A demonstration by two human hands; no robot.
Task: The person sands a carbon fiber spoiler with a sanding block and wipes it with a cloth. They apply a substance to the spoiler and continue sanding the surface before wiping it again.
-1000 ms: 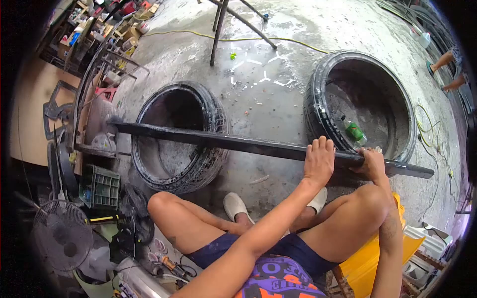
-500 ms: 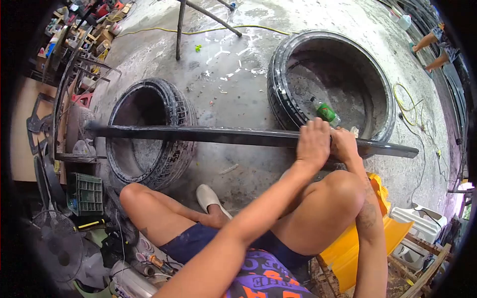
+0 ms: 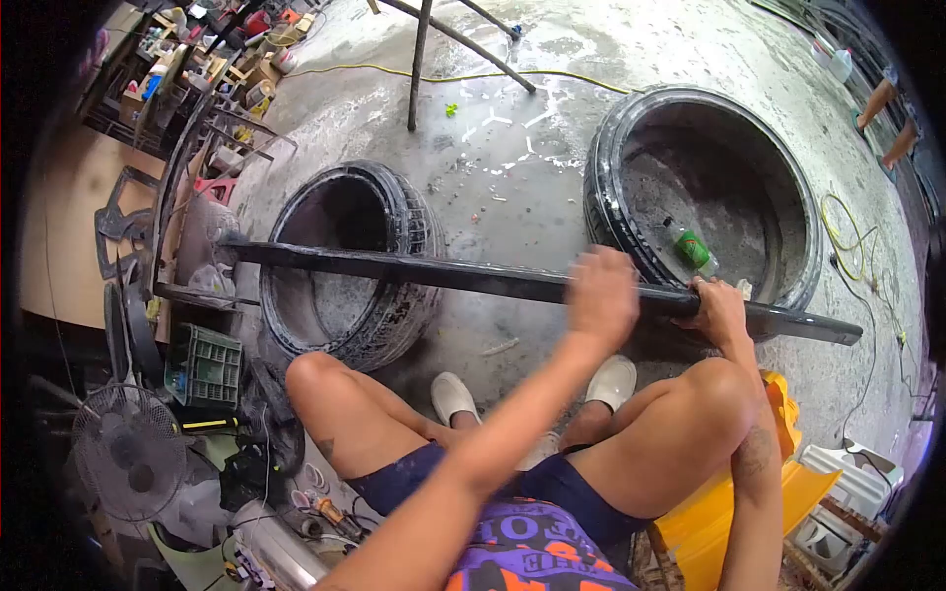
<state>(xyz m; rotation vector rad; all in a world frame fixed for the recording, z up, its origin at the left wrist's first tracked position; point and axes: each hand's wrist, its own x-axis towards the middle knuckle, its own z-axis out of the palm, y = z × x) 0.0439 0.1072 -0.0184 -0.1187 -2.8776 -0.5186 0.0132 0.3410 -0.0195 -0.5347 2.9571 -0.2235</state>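
Note:
A long glossy black bar (image 3: pixel 463 276) lies across two tires, the smaller tire (image 3: pixel 414 281) on the left and the larger tire (image 3: pixel 603 192) on the right. My left hand (image 3: pixel 603 297) is over the middle of the bar, smeared by motion; its fingers cannot be made out clearly. Near the bar's right part, my right hand (image 3: pixel 721 311) grips it, thumb and fingers around its edges. Inside the larger tire rests a plastic bottle with a green label (image 3: pixel 692 249).
A metal stand (image 3: pixel 422 69) is ahead, with a yellow hose (image 3: pixel 365 67) behind. On the left are a fan (image 3: pixel 130 453), a green crate (image 3: pixel 212 366) and a wooden board (image 3: pixel 69 236). A yellow plastic piece (image 3: pixel 695 522) lies right. Another person's legs (image 3: pixel 877 103) show far right.
My left hand has slid left along the bar, away from my right hand, which still holds the bar. The whole view has shifted, so the tires and bar appear further right.

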